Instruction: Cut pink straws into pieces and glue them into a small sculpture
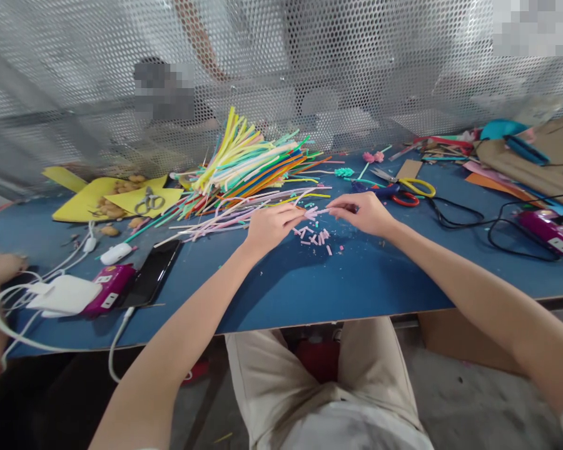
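Over the middle of the blue table, my left hand [274,225] pinches a lilac pipe cleaner piece [312,213] with short stubs on it. My right hand [365,211] faces it with thumb and fingertips closed on the other end of that piece. Below them lies a scatter of short lilac pipe cleaner cuttings [315,237]. Several long lilac pipe cleaners [216,222] stretch out left of my left hand. Behind is a large multicoloured bundle of pipe cleaners [248,162]. Scissors [403,187] with red and yellow handles lie beyond my right hand.
Left are a black phone [152,275], a purple power strip [110,290], a white charger [65,295] with cables, and another person's hand [2,272]. Grey scissors [149,201] rest on yellow paper [82,199]. Right, a black cable [473,219] runs to another power strip [551,231].
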